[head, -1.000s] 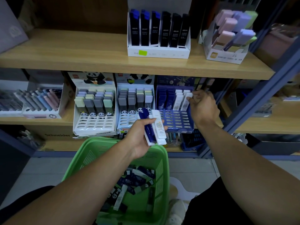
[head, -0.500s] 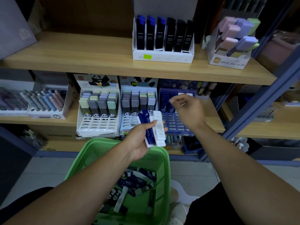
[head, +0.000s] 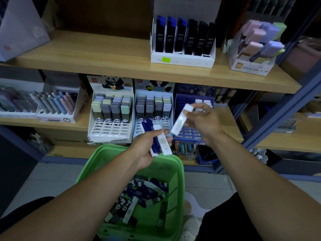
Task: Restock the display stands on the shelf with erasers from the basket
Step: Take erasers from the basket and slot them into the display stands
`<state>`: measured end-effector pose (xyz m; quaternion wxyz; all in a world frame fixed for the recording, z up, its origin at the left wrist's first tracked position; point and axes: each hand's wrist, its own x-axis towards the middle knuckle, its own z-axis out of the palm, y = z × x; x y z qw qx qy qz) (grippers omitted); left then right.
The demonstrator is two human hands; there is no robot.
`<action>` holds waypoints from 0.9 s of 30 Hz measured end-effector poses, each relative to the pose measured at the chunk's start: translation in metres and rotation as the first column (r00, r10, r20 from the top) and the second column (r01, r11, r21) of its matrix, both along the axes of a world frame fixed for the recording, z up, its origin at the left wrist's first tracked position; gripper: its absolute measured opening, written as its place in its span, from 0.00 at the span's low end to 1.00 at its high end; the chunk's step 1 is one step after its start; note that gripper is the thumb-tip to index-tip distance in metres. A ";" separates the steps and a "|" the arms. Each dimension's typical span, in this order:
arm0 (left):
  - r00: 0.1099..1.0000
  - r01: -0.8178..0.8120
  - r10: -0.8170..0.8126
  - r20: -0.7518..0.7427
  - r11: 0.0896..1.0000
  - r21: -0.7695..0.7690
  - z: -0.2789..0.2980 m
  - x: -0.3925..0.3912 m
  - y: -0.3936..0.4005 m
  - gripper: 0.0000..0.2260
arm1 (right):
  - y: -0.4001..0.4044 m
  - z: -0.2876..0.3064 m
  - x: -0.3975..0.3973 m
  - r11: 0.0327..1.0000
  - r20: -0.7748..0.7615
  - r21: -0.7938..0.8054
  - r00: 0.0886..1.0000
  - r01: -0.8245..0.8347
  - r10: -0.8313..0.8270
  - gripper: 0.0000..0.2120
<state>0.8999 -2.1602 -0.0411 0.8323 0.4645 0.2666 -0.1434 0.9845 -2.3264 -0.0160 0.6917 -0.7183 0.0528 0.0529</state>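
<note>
- A fanned stack of blue and white erasers (head: 159, 142) is gripped by the left hand (head: 145, 148), fingers curled around it, above the green basket (head: 175, 173).
- One white eraser (head: 180, 119) is pinched, tilted, by the right hand (head: 204, 122), at 2 o'clock from the stack.
- The blue display stand (head: 182, 105) is located behind the right hand, on the shelf (head: 231, 133).
- Loose erasers (head: 139, 200) are contained in the basket.

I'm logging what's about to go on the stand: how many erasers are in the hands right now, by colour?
White erasers: 2, one in the right hand and one in the left hand
Dark blue erasers: 2, both in the left hand
Total: 4
</note>
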 end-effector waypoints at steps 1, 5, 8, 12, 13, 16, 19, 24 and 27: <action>1.000 -0.012 0.012 0.000 0.999 -0.036 0.001 0.001 0.001 0.10 | -0.006 -0.001 0.004 0.997 0.084 -0.021 0.994 0.077 -0.075 0.09; 0.999 -0.028 0.031 0.035 0.994 -0.101 0.002 0.002 -0.001 0.12 | -0.033 -0.013 0.019 0.917 0.309 -0.341 0.946 0.206 -0.098 0.11; 0.998 0.010 -0.004 0.057 0.995 -0.098 0.005 0.001 -0.004 0.09 | -0.042 -0.018 0.025 0.896 0.317 -0.400 0.946 0.192 -0.061 0.11; 0.996 0.023 -0.015 0.082 0.994 -0.104 0.006 0.001 -0.007 0.06 | -0.044 -0.021 0.028 0.864 0.367 -0.464 0.930 0.193 -0.011 0.10; 0.997 0.020 -0.012 0.081 0.995 -0.102 0.005 0.002 -0.008 0.06 | -0.043 -0.021 0.027 0.855 0.371 -0.484 0.928 0.186 0.008 0.08; 0.997 -0.002 0.007 0.071 0.997 -0.080 0.002 0.004 -0.009 0.08 | -0.042 -0.020 0.027 0.836 0.362 -0.525 0.931 0.162 0.047 0.07; 0.998 -0.014 0.018 0.058 0.998 -0.058 -0.002 0.005 -0.010 0.11 | -0.045 -0.015 0.026 0.819 0.327 -0.570 0.932 0.064 0.155 0.06; 0.999 -0.017 0.017 0.047 1.000 -0.013 -0.004 0.007 -0.010 0.13 | -0.054 -0.009 0.028 0.801 0.295 -0.598 0.930 0.002 0.218 0.05; 0.999 -0.011 0.010 0.048 1.000 0.021 -0.007 0.007 -0.011 0.15 | -0.057 -0.011 0.031 0.812 0.303 -0.584 0.929 0.006 0.211 0.05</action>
